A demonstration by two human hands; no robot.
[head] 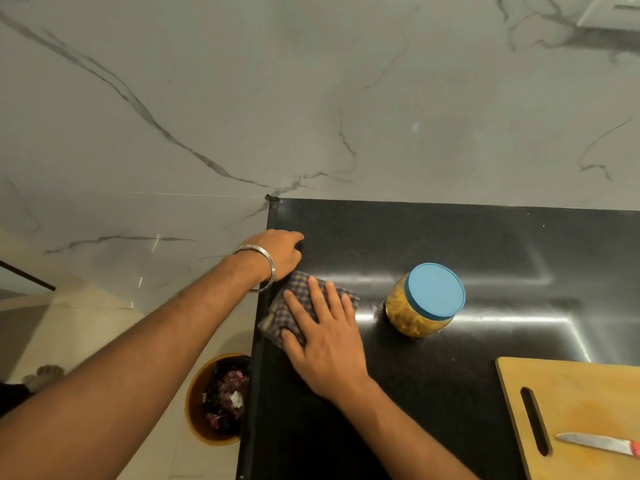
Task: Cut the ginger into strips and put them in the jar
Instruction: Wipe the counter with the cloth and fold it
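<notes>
A clear jar (420, 308) with a blue lid stands on the black counter (450, 237), filled with yellowish strips. My right hand (325, 337) lies flat, fingers spread, pressing on a folded checked cloth (294, 306) near the counter's left edge. My left hand (280, 252), with a steel bangle on the wrist, rests at that left edge just behind the cloth; its fingers curl downward and I cannot see what they hold. A wooden cutting board (571, 403) lies at the front right with a knife (599, 443) on it. No loose ginger shows.
A round bin (214, 400) with dark scraps stands on the floor below the counter's left edge. A marble wall rises behind the counter. Bare counter lies between the jar and the board.
</notes>
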